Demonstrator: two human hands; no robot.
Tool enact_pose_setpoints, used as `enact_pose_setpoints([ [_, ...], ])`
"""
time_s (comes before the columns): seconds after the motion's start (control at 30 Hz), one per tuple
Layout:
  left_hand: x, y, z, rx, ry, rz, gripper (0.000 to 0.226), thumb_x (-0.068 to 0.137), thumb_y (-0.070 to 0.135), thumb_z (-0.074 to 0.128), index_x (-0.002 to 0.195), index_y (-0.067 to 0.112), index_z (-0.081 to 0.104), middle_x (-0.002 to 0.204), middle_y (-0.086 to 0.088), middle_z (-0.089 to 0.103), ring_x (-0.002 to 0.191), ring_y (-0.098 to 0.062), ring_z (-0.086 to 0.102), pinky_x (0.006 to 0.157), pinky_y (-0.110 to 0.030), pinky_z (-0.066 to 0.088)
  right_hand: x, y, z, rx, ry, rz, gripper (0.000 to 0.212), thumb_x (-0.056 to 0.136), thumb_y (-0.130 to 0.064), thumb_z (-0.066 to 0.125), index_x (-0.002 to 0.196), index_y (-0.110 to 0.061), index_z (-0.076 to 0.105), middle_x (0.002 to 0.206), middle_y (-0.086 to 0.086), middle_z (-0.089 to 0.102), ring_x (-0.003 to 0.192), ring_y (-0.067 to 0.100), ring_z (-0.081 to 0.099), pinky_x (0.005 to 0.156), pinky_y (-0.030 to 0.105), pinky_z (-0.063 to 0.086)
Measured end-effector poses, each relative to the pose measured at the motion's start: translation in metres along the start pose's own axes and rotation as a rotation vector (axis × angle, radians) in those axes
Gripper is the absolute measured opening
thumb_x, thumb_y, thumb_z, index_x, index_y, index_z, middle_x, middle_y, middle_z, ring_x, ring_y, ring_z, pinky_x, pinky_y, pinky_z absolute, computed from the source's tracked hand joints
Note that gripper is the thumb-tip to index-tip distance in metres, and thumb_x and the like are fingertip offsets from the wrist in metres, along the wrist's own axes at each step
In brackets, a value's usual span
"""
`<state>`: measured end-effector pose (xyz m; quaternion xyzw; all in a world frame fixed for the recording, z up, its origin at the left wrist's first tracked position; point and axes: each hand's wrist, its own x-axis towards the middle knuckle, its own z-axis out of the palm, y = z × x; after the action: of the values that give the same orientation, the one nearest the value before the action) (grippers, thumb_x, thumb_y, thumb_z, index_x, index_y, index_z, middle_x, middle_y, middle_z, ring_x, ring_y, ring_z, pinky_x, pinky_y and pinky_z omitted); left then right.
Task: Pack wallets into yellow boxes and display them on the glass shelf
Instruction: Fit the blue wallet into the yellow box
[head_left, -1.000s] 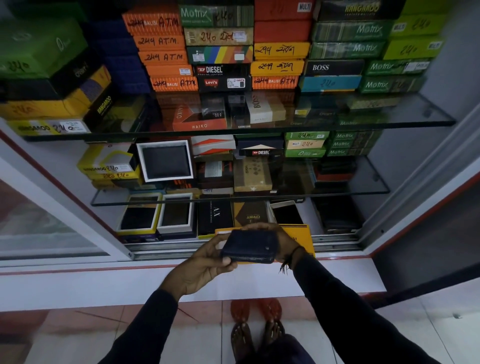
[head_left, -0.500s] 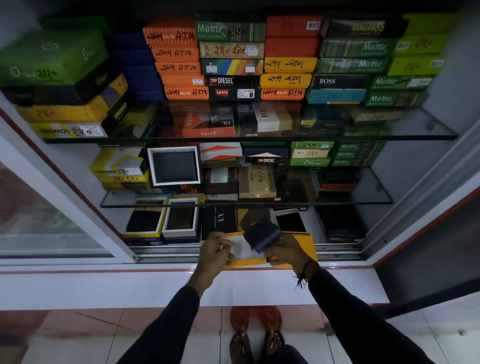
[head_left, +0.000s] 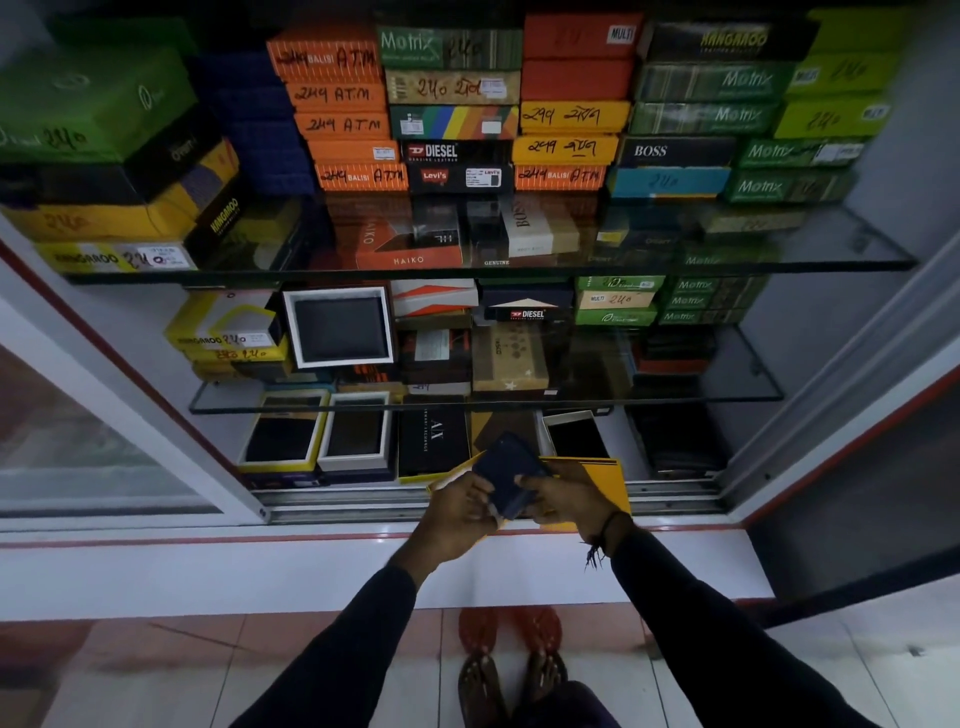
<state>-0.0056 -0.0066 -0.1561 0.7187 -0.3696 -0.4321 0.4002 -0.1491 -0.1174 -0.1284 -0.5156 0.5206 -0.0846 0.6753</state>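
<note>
A dark blue wallet (head_left: 506, 475) is tilted on edge between my two hands, just above an open yellow box (head_left: 605, 480) that rests at the front of the cabinet floor. My left hand (head_left: 460, 512) grips the wallet's near left side. My right hand (head_left: 558, 496) holds its right side and lies over the box. The box's inside is mostly hidden by my hands and the wallet. Two glass shelves, the upper glass shelf (head_left: 779, 249) and the lower glass shelf (head_left: 727, 374), hang above, both loaded with boxes.
Stacks of coloured wallet boxes (head_left: 452, 104) fill the cabinet. Open boxes with dark wallets (head_left: 283, 439) sit at the lower left, a black box (head_left: 434, 434) beside them, a phone (head_left: 576, 436) behind the yellow box. A sliding door track (head_left: 363, 506) and white ledge (head_left: 260, 571) run in front.
The wallet has gone from flat in both hands to tilted on edge and lowered toward the yellow box. My left hand shifted from the box's white inside onto the wallet.
</note>
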Motion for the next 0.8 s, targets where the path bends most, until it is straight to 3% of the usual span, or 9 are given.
enact_pose_setpoints([
  [0.13, -0.002, 0.002, -0.001, 0.087, 0.09, 0.172, 0.05, 0.081, 0.0, 0.079, 0.123, 0.018, 0.06, 0.096, 0.001, 0.067, 0.091, -0.01, 0.067, 0.071, -0.01, 0.054, -0.004, -0.001, -0.006, 0.277, -0.039, 0.057, 0.035, 0.091, -0.019, 0.063, 0.123, -0.004, 0.058, 0.114, 0.022, 0.067, 0.097, 0.033, 0.065, 0.089, 0.039, 0.055],
  [0.2, -0.003, 0.004, -0.001, 0.106, 0.116, 0.238, 0.046, 0.084, -0.002, 0.075, 0.122, 0.02, 0.062, 0.09, -0.002, 0.07, 0.087, -0.013, 0.068, 0.071, -0.012, 0.054, -0.008, 0.001, -0.01, 0.345, -0.068, 0.048, 0.035, 0.09, -0.018, 0.064, 0.122, -0.005, 0.057, 0.116, 0.021, 0.067, 0.098, 0.034, 0.066, 0.09, 0.039, 0.055],
  [0.33, -0.005, 0.006, -0.002, 0.112, 0.213, 0.269, 0.018, 0.083, -0.011, 0.068, 0.092, 0.004, 0.071, 0.089, -0.012, 0.074, 0.09, -0.022, 0.07, 0.08, -0.032, 0.058, -0.008, 0.004, -0.01, 0.558, -0.014, -0.009, 0.023, 0.089, -0.009, 0.064, 0.112, -0.005, 0.061, 0.129, 0.022, 0.062, 0.108, 0.037, 0.065, 0.083, 0.037, 0.058],
  [0.43, -0.012, -0.001, 0.001, 0.136, 0.177, 0.294, 0.015, 0.08, -0.011, 0.07, 0.082, 0.003, 0.073, 0.086, -0.012, 0.076, 0.086, -0.02, 0.073, 0.078, -0.032, 0.06, -0.005, 0.004, -0.019, 0.763, 0.05, -0.045, 0.031, 0.09, -0.004, 0.061, 0.121, -0.001, 0.056, 0.135, 0.021, 0.058, 0.123, 0.042, 0.058, 0.09, 0.04, 0.055],
  [0.5, -0.015, -0.005, 0.003, 0.049, 0.184, 0.231, 0.017, 0.082, -0.007, 0.073, 0.083, 0.01, 0.073, 0.088, -0.009, 0.077, 0.088, -0.019, 0.073, 0.081, -0.033, 0.06, -0.008, 0.001, -0.022, 0.709, 0.038, -0.048, 0.042, 0.09, -0.007, 0.063, 0.13, -0.001, 0.054, 0.136, 0.021, 0.059, 0.122, 0.04, 0.059, 0.093, 0.041, 0.053],
  [0.63, -0.008, 0.017, 0.011, -0.554, 0.079, -0.1, 0.015, 0.092, 0.021, 0.072, 0.107, 0.017, 0.072, 0.107, -0.008, 0.079, 0.095, -0.022, 0.077, 0.073, -0.03, 0.063, -0.018, 0.002, -0.006, 0.379, -0.034, -0.032, 0.044, 0.084, -0.024, 0.07, 0.126, -0.015, 0.061, 0.13, 0.015, 0.066, 0.122, 0.033, 0.06, 0.103, 0.048, 0.046],
  [0.7, -0.004, 0.025, 0.015, -0.67, 0.079, -0.125, 0.026, 0.094, 0.026, 0.07, 0.116, 0.014, 0.066, 0.112, -0.01, 0.078, 0.093, -0.021, 0.078, 0.068, -0.026, 0.062, -0.021, 0.004, 0.005, 0.319, -0.061, -0.066, 0.043, 0.081, -0.022, 0.073, 0.123, -0.017, 0.064, 0.125, 0.016, 0.068, 0.124, 0.039, 0.057, 0.104, 0.05, 0.046],
  [0.8, -0.003, 0.029, 0.006, -0.685, 0.109, -0.1, 0.029, 0.094, 0.016, 0.069, 0.122, 0.015, 0.063, 0.117, -0.01, 0.075, 0.093, -0.019, 0.078, 0.064, -0.025, 0.061, -0.028, -0.002, 0.004, 0.259, -0.079, -0.129, 0.044, 0.08, -0.019, 0.076, 0.123, -0.018, 0.066, 0.122, 0.013, 0.07, 0.12, 0.036, 0.061, 0.103, 0.052, 0.048],
])
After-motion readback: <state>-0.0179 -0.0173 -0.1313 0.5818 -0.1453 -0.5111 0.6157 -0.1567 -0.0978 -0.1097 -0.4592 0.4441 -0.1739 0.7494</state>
